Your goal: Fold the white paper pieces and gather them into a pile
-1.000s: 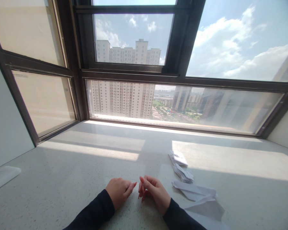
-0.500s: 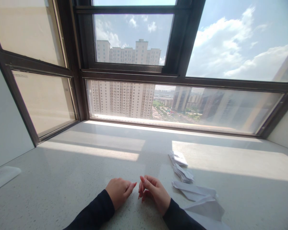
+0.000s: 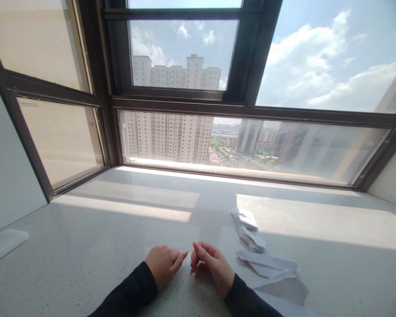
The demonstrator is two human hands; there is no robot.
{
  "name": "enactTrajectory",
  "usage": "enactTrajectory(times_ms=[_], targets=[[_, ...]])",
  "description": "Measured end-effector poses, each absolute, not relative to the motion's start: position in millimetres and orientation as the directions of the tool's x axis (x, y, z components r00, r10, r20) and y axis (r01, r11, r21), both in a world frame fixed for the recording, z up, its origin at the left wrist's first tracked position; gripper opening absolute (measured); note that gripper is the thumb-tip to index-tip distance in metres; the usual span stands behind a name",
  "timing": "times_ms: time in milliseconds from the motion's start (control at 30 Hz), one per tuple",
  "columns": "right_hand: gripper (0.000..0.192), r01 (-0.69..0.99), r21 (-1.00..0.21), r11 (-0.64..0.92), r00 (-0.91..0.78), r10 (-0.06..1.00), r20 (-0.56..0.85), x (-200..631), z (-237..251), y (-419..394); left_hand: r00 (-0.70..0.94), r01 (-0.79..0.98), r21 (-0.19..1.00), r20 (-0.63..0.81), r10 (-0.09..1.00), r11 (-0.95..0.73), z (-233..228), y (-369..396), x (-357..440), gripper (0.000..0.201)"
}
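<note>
My left hand [image 3: 166, 265] rests on the speckled white windowsill [image 3: 95, 259]. It is loosely closed, knuckles up and thumb pointing right, with its other fingertips tucked out of sight; nothing shows in it. Just to its right, a small gap away, lies my right hand [image 3: 213, 265] on its side. The fingers there are bent and slightly apart, the thumb over the index finger, and they hold nothing. Beyond my right wrist are folded white papers: a small folded piece [image 3: 246, 218], a pleated piece [image 3: 253, 240] and larger folded sheets [image 3: 282, 286], partly behind my right sleeve.
A flat white object [image 3: 6, 244] lies at the left edge, cut off by the frame. Dark window frames [image 3: 185, 105] rise behind the sill, with tall buildings [image 3: 174, 136] outside. Bands of sunlight cross the sill.
</note>
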State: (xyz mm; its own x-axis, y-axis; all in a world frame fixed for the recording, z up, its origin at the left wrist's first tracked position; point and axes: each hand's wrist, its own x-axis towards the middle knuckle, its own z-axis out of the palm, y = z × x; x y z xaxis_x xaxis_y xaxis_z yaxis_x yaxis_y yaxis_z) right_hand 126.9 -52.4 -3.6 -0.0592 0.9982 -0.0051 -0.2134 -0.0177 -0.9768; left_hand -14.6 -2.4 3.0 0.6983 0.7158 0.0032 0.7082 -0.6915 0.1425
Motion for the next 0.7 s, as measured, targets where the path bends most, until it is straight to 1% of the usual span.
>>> enactTrajectory(times_ms=[333, 700], targets=[[0.039, -0.222, -0.975, -0.021, -0.069, 0.998, -0.005, 127.9, -7.4, -51.2, 0.699, 0.710, 0.140, -0.024, 0.715, -0.690, 3.1, -2.3, -14.4, 0.057], [0.040, -0.225, -0.974, -0.022, -0.062, 0.998, -0.009, 128.2, -6.3, -52.1, 0.700, 0.708, 0.138, -0.011, 0.714, -0.693, 3.9, -2.7, -14.3, 0.055]])
